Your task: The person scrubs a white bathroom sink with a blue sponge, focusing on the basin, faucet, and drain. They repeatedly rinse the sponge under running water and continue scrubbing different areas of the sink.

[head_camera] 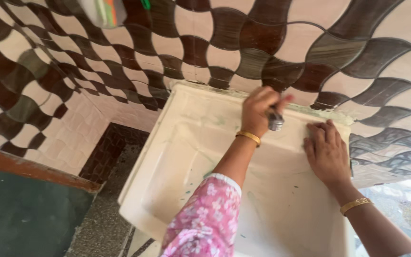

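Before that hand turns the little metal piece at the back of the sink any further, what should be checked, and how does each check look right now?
1. Left hand has a grip on the metal fitting: ok, fingers are closed around its top.
2. Right hand steadies the white sink: ok, it lies flat on the back ledge.
3. Fitting sits straight in its hole: cannot tell, the hand hides the base.
4. Sink sits against the tiled wall: ok, its back edge meets the tiles.
5. Basin free of loose parts: ok, only greenish smears show.
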